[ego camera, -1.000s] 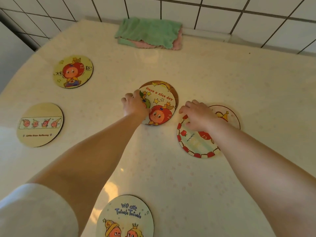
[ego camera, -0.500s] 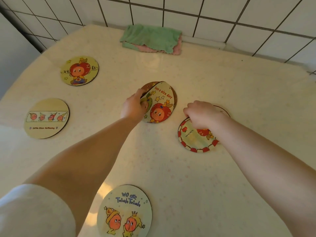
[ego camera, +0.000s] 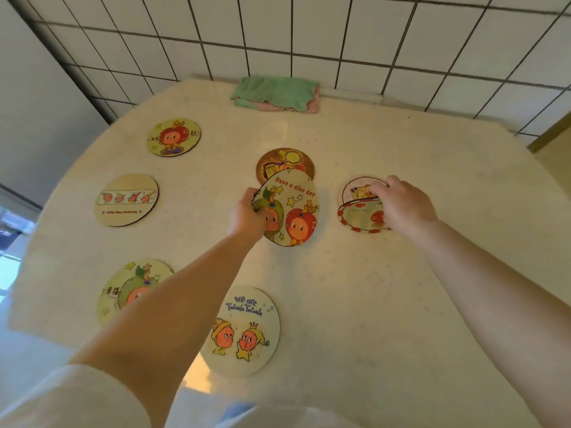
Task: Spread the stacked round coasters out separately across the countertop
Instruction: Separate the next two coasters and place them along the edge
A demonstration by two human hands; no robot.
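Observation:
My left hand (ego camera: 247, 216) grips the left edge of the "Have a nice day" coaster (ego camera: 292, 211) and holds it tilted above a brown coaster (ego camera: 284, 163) that lies flat on the cream countertop (ego camera: 386, 273). My right hand (ego camera: 401, 205) pinches the red-rimmed coaster (ego camera: 360, 217), raised at an angle over a pale coaster (ego camera: 358, 188) beneath it. Several more coasters lie apart on the counter: an orange-face one (ego camera: 173, 137), a beige strip-picture one (ego camera: 126, 199), a green one (ego camera: 129, 291) partly behind my left arm, and the "We are Twinkle Twinkle" one (ego camera: 244, 330).
A folded green and pink cloth (ego camera: 276, 94) rests at the counter's back edge against the white tiled wall (ego camera: 309, 35). The counter's left edge drops off beside a grey wall. Bare countertop stretches to the right of my right arm.
Both hands have lifted their top coasters off the ones below, uncovering the brown and pale coasters. The view has pulled back, showing the green coaster at the lower left.

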